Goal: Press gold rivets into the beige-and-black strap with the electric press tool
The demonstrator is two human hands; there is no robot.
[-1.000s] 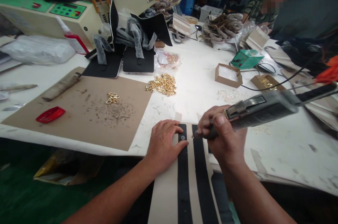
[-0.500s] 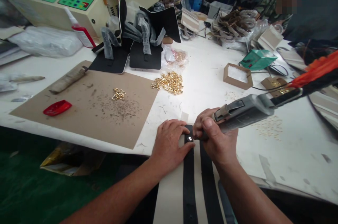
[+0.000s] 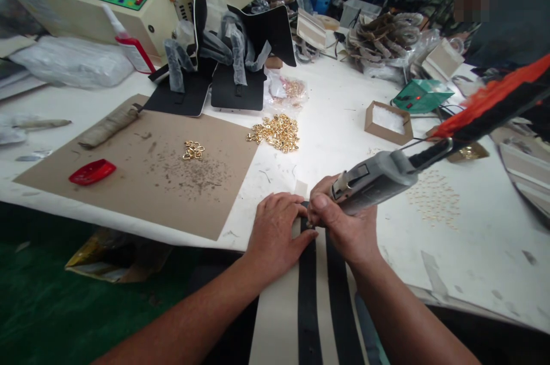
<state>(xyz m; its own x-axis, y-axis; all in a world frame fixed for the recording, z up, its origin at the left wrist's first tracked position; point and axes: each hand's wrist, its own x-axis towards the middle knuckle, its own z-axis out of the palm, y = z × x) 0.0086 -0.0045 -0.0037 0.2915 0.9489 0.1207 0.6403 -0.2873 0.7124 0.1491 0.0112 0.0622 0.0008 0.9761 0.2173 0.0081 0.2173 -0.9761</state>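
Note:
My right hand (image 3: 344, 227) grips a grey electric screwdriver (image 3: 373, 179), its body slanting up to the right and its tip down at the black strap (image 3: 307, 285). At the strap's far end sits a small metal fitting (image 3: 309, 225), partly covered by my fingers. My left hand (image 3: 275, 224) holds that end of the strap, thumb and forefinger on either side of the fitting. Under the strap lies a beige panel (image 3: 275, 319), with a second black strap (image 3: 341, 296) running alongside on the right.
Gold metal rings (image 3: 279, 133) lie heaped beyond my hands. A brown board (image 3: 201, 210) at left carries a red dish (image 3: 92, 172) and a wrapped tool (image 3: 112, 126). An orange-wrapped cable (image 3: 485, 104) crosses at right, near a small open box (image 3: 389, 123) and a green box (image 3: 423, 95).
The screwdriver and my right hand have moved left and slightly down, bringing the tip onto the metal fitting. A red light now shows on the green box. My left hand stays put.

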